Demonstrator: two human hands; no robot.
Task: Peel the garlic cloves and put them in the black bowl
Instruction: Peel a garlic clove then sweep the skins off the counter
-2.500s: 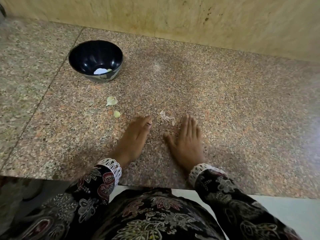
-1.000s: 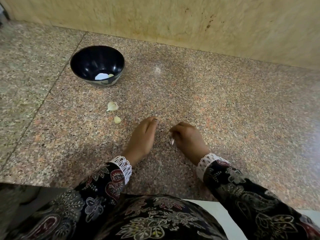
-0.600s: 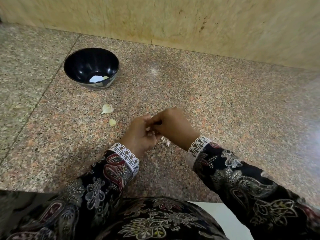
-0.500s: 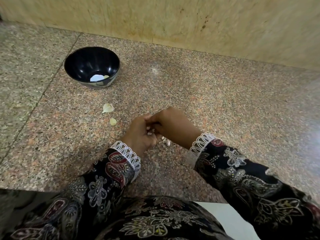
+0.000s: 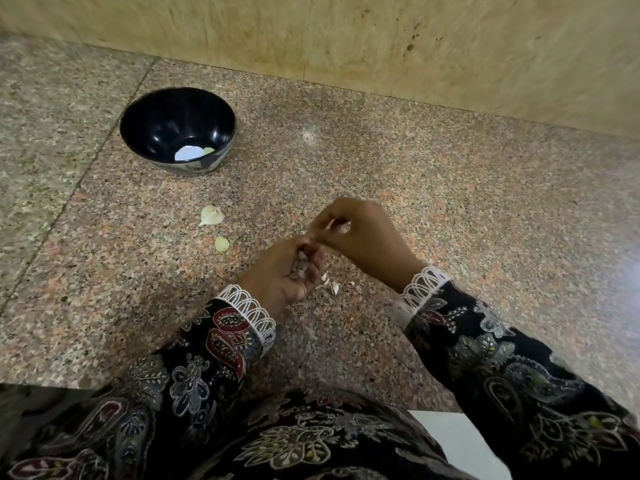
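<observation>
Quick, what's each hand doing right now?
Left hand: fingers curled, holding garlic pieces.
Right hand: pinching a bit of garlic skin.

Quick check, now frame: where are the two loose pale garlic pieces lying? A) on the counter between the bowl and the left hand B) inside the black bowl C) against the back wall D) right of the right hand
A: the larger garlic piece and the smaller garlic piece lie on the granite counter, nearer the person than the black bowl, just left of the left hand.
</observation>
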